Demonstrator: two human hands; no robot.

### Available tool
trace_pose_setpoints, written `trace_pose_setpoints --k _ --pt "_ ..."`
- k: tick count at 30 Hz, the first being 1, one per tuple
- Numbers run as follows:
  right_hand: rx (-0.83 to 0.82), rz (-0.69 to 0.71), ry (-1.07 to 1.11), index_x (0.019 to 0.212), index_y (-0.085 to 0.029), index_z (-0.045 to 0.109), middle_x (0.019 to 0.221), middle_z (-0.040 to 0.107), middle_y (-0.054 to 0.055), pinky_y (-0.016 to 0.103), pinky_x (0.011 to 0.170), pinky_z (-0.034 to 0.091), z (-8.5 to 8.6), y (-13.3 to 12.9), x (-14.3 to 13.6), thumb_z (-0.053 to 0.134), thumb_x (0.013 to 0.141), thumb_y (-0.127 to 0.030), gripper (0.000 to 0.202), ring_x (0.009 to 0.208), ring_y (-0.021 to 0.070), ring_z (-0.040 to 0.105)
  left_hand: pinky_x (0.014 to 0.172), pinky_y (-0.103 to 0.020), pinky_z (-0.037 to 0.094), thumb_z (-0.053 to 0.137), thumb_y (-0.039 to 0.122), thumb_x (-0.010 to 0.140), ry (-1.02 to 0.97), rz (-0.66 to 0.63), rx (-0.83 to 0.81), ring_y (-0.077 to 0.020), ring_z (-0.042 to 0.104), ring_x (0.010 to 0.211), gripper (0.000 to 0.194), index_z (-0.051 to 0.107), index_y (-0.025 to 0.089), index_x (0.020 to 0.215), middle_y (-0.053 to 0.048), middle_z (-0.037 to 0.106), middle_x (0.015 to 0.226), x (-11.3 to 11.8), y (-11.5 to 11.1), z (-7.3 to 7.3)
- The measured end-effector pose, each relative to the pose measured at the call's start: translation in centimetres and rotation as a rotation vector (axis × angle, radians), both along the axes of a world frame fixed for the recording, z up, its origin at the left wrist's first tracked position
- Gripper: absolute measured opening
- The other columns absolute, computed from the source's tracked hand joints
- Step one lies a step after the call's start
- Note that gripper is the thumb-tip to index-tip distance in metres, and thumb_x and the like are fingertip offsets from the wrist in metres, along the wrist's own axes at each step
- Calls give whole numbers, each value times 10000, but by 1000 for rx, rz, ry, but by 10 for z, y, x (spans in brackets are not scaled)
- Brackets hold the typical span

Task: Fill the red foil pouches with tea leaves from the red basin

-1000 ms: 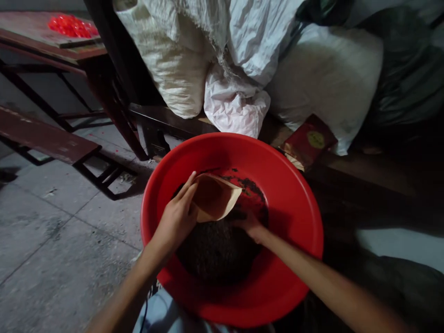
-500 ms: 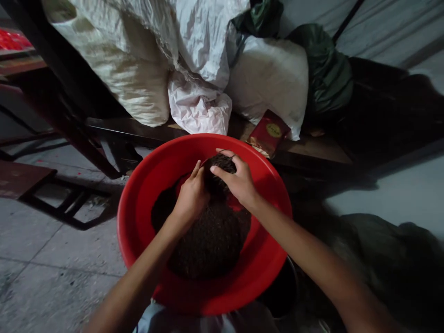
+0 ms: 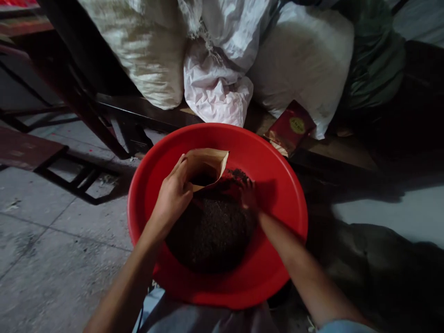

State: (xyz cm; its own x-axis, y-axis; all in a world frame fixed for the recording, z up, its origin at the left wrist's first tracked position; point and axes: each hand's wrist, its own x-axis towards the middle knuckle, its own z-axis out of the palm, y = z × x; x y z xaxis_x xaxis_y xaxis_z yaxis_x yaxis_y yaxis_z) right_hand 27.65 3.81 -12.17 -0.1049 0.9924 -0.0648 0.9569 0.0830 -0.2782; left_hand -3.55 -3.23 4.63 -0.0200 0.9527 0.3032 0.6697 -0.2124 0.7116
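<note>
A large red basin (image 3: 277,268) holds a heap of dark, loose, crumbly material (image 3: 215,231). My left hand (image 3: 175,189) grips the left edge of a paper bag (image 3: 208,159), whose mouth gapes upward over the basin and shows dark contents inside. Low in the basin, to the right of the bag, my right hand (image 3: 248,194) has its fingers spread at the upper right edge of the dark heap, beside some scattered bits. Nothing is seen held in it.
Behind the basin, white sacks (image 3: 218,92) and a dark green sack (image 3: 374,60) rest on a low wooden bench (image 3: 138,111), with a red packet (image 3: 293,127) near its edge. A wooden stool (image 3: 31,148) stands at the left.
My right hand has left the clump of dark material it held with my left and moved down to the right. The bag's open mouth now shows at my left hand. The view has shifted.
</note>
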Motion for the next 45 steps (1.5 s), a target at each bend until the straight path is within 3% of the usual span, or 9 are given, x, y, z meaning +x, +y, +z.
trace_pose_setpoints --k 3,7,12,17,25,32,38,42,45 --pt "-77 15 37 1580 -152 417 1659 362 197 675 1242 162 -30 -14 -33 342 1055 -320 556 1594 344 206 1256 -447 399 528 0 746 -39 33 -5 -273 459 1486 778 506 119 1514 -116 482 1594 -13 -3 -7" --pt "-203 301 167 1551 -239 497 1674 380 81 429 1307 187 -42 -43 -82 462 1044 -437 545 1592 219 253 1275 -483 365 530 -3 759 -94 52 14 -273 432 1505 789 513 205 1520 -68 471 1610 -16 1 -15" --pt "-528 489 592 1604 -286 420 1660 399 100 459 1295 221 -22 -93 -125 506 1035 -522 622 1576 235 307 1282 -500 358 518 -22 744 -87 -33 42 -254 403 1526 846 466 239 1546 -60 430 1640 -6 7 -20" --pt "-741 443 525 1520 -410 526 1708 291 119 568 1234 293 5 -117 -129 894 703 -540 905 1553 406 316 1292 -492 348 483 -45 700 -83 -45 45 -242 370 1542 889 467 252 1538 -33 413 1652 0 7 -20" --pt "-478 438 559 1024 -276 811 1062 741 51 394 951 544 24 -146 -119 866 610 -247 419 990 269 710 1286 -451 357 507 -67 682 -67 -171 45 -281 355 1539 788 583 197 1421 -63 403 1649 -1 6 -14" --pt "-85 347 1022 1022 -281 766 982 749 -6 319 896 547 153 -114 -96 768 746 -290 277 914 191 693 1270 -445 380 452 -63 683 -69 -243 54 -249 385 1528 837 523 149 1490 -108 376 1657 0 2 -11" --pt "262 481 631 1229 -250 733 1253 732 62 440 1092 490 230 -43 -113 763 848 -302 385 1195 245 660 1238 -483 425 551 4 717 -105 -239 81 -283 449 1495 815 502 173 1512 -109 377 1657 9 5 -21" --pt "466 378 520 1095 -226 761 1182 751 63 397 1062 504 233 -11 -85 592 998 -314 213 1136 209 682 1268 -470 383 558 2 712 -85 -126 114 -282 429 1508 822 498 146 1519 -115 455 1612 16 14 -25" --pt "558 57 352 1137 -200 711 1131 746 88 385 995 529 184 1 -39 350 1092 -362 397 1096 218 686 1267 -461 390 524 -14 722 -94 -75 146 -279 454 1492 786 535 150 1490 -102 479 1597 19 17 -27"
